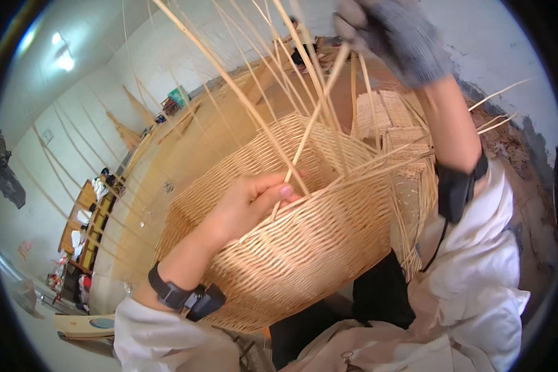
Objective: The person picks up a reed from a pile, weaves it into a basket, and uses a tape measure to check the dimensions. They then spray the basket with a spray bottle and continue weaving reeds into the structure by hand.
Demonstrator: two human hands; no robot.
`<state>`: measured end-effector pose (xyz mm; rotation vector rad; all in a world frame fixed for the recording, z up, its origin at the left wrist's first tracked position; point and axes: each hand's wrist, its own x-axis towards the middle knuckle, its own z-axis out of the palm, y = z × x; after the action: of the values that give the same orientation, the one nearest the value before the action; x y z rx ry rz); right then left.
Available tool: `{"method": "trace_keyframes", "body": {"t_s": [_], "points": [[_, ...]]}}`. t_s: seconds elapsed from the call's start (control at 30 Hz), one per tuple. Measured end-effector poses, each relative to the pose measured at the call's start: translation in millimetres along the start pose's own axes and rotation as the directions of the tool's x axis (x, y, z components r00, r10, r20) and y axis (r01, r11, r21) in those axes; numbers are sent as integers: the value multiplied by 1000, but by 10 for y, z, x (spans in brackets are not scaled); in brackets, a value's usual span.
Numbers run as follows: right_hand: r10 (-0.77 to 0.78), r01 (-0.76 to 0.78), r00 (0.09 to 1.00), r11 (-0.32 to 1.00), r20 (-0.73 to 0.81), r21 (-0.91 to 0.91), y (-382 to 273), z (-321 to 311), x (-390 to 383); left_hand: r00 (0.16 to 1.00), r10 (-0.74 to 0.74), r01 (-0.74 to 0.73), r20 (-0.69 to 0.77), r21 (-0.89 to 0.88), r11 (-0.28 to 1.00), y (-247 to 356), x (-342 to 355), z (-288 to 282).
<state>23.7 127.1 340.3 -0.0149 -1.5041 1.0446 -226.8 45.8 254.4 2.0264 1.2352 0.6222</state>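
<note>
A pale wicker basket (pixel 310 248) in mid-weave rests in front of me against my lap, its long upright stakes (pixel 229 80) sticking up around the rim. My left hand (pixel 248 201), bare, pinches a wicker strand (pixel 310 127) where it meets the near rim, thumb on the outside. High at the upper right, my right hand (pixel 403 46) wears a grey knit glove. Its fingers are closed around the upper end of that same strand, which slants down to my left hand. Some blur softens the gloved fingertips.
Woven panels (pixel 384 115) and loose strands (pixel 418 204) lie on the floor right of the basket. A cluttered wooden bench (pixel 84 217) stands at the left. Another person (pixel 301 40) sits by the far wall. Tall stakes fan out overhead on the left.
</note>
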Motion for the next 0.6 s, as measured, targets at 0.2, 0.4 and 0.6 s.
{"method": "trace_keyframes", "body": {"t_s": [0.2, 0.4, 0.6], "points": [[10, -260, 765, 920, -644, -295, 148, -331, -1154, 976, -214, 207, 29, -407, 890, -206, 64, 129], [-301, 38, 953, 244, -39, -969, -8, -329, -1274, 913, -377, 405, 155, -464, 788, -78, 108, 119], [350, 42, 926, 281, 144, -959, 27, -598, -1273, 805, -326, 376, 496, -1, 927, 337, 502, -65]]}}
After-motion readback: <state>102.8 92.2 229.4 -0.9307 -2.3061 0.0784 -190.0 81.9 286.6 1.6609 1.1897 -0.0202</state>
